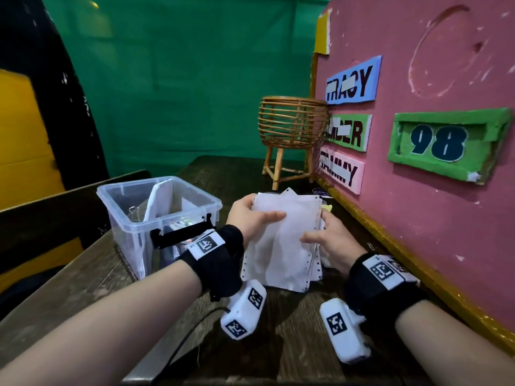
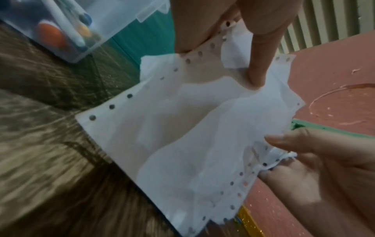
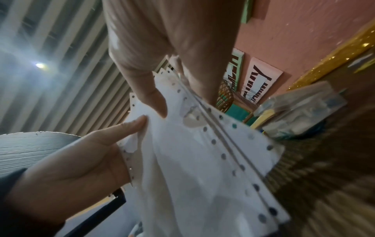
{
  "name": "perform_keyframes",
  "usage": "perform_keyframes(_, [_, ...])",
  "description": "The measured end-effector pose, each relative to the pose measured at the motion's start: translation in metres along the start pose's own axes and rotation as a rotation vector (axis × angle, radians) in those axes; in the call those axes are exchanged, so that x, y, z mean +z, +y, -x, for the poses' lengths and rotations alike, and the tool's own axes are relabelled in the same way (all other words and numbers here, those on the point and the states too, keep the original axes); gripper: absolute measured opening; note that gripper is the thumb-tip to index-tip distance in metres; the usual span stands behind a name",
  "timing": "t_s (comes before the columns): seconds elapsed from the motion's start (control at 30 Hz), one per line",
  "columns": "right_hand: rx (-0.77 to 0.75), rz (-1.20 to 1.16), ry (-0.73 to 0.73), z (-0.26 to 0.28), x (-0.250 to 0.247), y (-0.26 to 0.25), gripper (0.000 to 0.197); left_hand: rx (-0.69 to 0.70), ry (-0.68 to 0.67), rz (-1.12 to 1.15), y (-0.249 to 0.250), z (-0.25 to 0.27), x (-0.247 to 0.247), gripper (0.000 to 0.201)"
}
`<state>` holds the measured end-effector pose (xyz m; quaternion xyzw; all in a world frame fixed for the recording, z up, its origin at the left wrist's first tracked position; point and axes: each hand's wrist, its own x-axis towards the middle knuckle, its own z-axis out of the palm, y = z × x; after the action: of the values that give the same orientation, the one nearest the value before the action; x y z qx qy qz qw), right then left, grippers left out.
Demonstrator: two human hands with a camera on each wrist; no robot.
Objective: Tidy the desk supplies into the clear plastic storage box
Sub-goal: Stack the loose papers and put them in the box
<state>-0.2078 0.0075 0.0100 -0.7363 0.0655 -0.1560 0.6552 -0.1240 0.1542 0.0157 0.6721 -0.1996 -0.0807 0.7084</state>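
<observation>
A stack of white punched-edge paper sheets (image 1: 281,246) is held up over the wooden desk between both hands. My left hand (image 1: 250,218) grips its left edge, thumb across the front. My right hand (image 1: 326,240) pinches the right edge, thumb on top. The left wrist view shows the paper sheets (image 2: 192,136) with my left thumb (image 2: 257,64) pressing on them. In the right wrist view my right thumb (image 3: 150,96) sits on the paper sheets (image 3: 198,168). The clear plastic storage box (image 1: 133,232) stands open to the left, holding markers and white paper.
A rattan basket stand (image 1: 292,126) stands at the back of the desk (image 1: 83,280). A pink board (image 1: 418,190) with name labels walls off the right side. Small packets (image 3: 300,115) lie on the desk by the board.
</observation>
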Motion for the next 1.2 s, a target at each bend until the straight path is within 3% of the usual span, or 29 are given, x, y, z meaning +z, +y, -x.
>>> perform_keyframes(0.13, [-0.010, 0.047, 0.016, 0.002, -0.009, -0.006, 0.027, 0.034, 0.005, -0.013, 0.005, -0.004, -0.010, 0.023])
perform_keyframes(0.27, [-0.035, 0.283, 0.095, 0.000, -0.023, 0.001, 0.011, 0.017, -0.008, -0.039, 0.002, -0.003, -0.017, 0.014])
perform_keyframes(0.33, [-0.039, 0.340, 0.136, -0.002, -0.028, 0.006, 0.011, 0.023, -0.008, -0.053, 0.001, -0.001, -0.018, 0.006])
perform_keyframes(0.53, [-0.163, 0.276, 0.284, -0.014, -0.032, -0.004, 0.021, 0.061, 0.008, -0.108, 0.012, -0.005, -0.018, 0.011])
perform_keyframes(0.67, [-0.264, 0.330, 0.249, -0.018, -0.033, -0.023, 0.021, 0.103, 0.038, -0.145, 0.017, -0.010, -0.019, 0.014])
perform_keyframes(0.77, [-0.274, 0.403, 0.144, -0.019, -0.029, -0.030, 0.022, 0.133, 0.049, -0.148, 0.015, -0.011, -0.017, 0.021])
perform_keyframes(0.9, [-0.284, 0.494, 0.066, -0.013, -0.019, -0.037, 0.006, 0.130, 0.129, -0.128, 0.007, -0.010, -0.015, 0.026])
perform_keyframes(0.97, [-0.264, 0.465, 0.046, -0.009, -0.015, -0.037, 0.022, 0.092, 0.167, -0.101, 0.003, -0.009, -0.014, 0.026])
perform_keyframes(1.03, [-0.160, 0.441, 0.017, -0.007, -0.013, -0.033, 0.066, 0.059, 0.198, -0.081, 0.001, -0.009, -0.014, 0.026])
perform_keyframes(1.1, [-0.043, 0.425, -0.060, -0.005, -0.013, -0.028, 0.092, 0.066, 0.211, -0.052, 0.002, -0.010, -0.013, 0.029])
perform_keyframes(1.2, [0.027, 0.215, -0.281, -0.004, -0.007, -0.016, 0.081, 0.067, 0.187, -0.016, 0.002, -0.008, -0.007, 0.034])
